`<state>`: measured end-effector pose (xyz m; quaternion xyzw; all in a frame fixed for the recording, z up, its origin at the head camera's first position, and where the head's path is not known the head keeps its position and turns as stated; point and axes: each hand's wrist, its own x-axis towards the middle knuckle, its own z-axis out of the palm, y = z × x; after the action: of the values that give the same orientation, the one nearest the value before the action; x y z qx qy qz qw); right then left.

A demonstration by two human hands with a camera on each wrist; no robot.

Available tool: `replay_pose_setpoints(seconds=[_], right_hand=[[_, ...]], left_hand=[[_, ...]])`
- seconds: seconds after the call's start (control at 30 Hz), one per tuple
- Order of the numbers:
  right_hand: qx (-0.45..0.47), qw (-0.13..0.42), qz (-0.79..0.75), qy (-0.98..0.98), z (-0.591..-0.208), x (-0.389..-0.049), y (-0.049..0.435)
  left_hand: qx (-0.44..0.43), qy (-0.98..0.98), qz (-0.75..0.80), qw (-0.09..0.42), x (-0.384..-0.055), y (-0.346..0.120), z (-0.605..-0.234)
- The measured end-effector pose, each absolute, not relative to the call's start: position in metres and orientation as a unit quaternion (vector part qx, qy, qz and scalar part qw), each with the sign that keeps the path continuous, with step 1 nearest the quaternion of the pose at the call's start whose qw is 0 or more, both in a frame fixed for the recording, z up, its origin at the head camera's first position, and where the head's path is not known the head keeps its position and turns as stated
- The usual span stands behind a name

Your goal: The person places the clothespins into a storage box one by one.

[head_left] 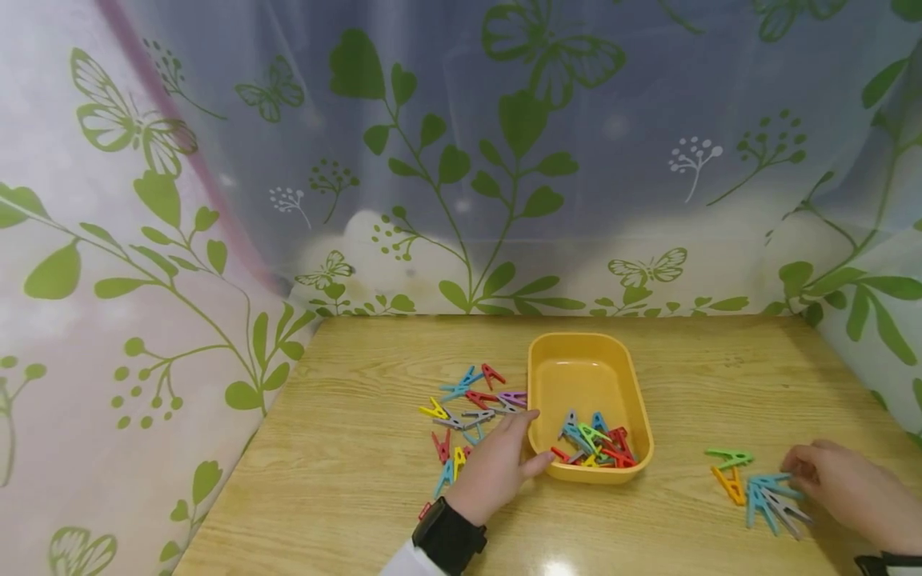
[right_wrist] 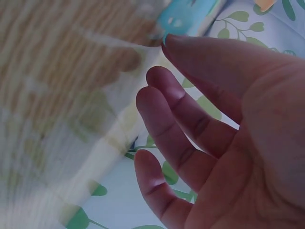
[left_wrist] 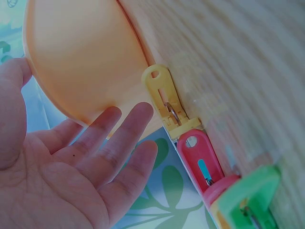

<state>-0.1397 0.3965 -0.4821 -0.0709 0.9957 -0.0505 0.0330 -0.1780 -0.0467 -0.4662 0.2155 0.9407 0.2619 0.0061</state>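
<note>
A yellow plastic bin (head_left: 576,348) stands on the table, with several clothespins (head_left: 594,440) of mixed colours inside its near end. My left hand (head_left: 497,468) lies along the bin's left side, fingers fairly straight, the thumb by the near left corner. In the left wrist view its fingers (left_wrist: 128,129) are spread by the bin wall (left_wrist: 86,57) and hold nothing. At the right, my right hand (head_left: 839,480) pinches the end of a light-blue clothespin (head_left: 771,478) at a small pile. In the right wrist view the thumb hides the index finger and part of that clothespin (right_wrist: 186,19).
Several loose clothespins (head_left: 479,398) lie left of the bin, some partly hidden by my left hand. By the right hand lie a green clothespin (head_left: 731,458), an orange one (head_left: 729,484) and a grey one (head_left: 785,512). A leaf-patterned curtain (head_left: 461,200) encloses the wooden table (head_left: 346,448).
</note>
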Motion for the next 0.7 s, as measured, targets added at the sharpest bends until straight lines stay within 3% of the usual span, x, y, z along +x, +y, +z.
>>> replay_pose_setpoints(seconds=[0.4, 0.7], right_hand=[[-0.063, 0.052, -0.059, 0.995, -0.482, -0.143, 0.398], [-0.072, -0.018, -0.086, 0.994, -0.459, -0.143, 0.398]], left_hand=[[0.215, 0.941, 0.261, 0.009, -0.178, -0.046, -0.465], [0.218, 0.941, 0.259, 0.007, -0.178, -0.047, -0.465]])
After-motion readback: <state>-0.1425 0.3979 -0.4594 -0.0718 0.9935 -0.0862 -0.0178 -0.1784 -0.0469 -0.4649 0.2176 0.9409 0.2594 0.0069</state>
